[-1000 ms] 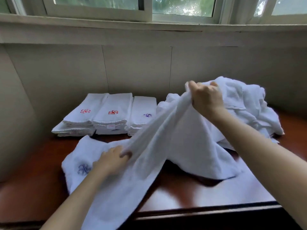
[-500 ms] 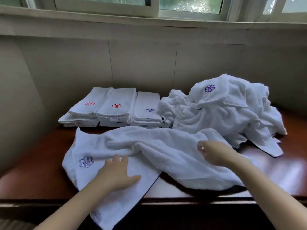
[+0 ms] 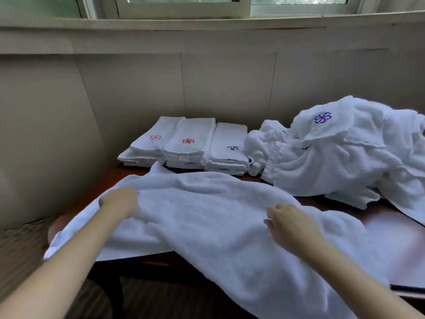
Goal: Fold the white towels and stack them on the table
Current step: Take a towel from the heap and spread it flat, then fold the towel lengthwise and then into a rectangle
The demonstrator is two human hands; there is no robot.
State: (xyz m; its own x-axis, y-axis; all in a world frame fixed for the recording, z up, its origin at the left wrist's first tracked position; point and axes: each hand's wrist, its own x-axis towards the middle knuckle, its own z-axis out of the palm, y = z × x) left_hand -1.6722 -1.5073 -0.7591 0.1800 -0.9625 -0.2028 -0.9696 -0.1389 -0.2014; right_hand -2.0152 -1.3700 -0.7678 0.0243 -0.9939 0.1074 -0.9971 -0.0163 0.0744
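Across the near surface, from 9 to 4 o'clock, the towel lifted a second ago now lies spread for folding, right hand flat on it, left hand too blurred to judge.

White towel, rumpled, spread across the desk's front, near part hanging off the edge. Behind it, three folded stacks side by side, red and purple emblems up. Right of these, a loose heap.

Beige panelled wall below window
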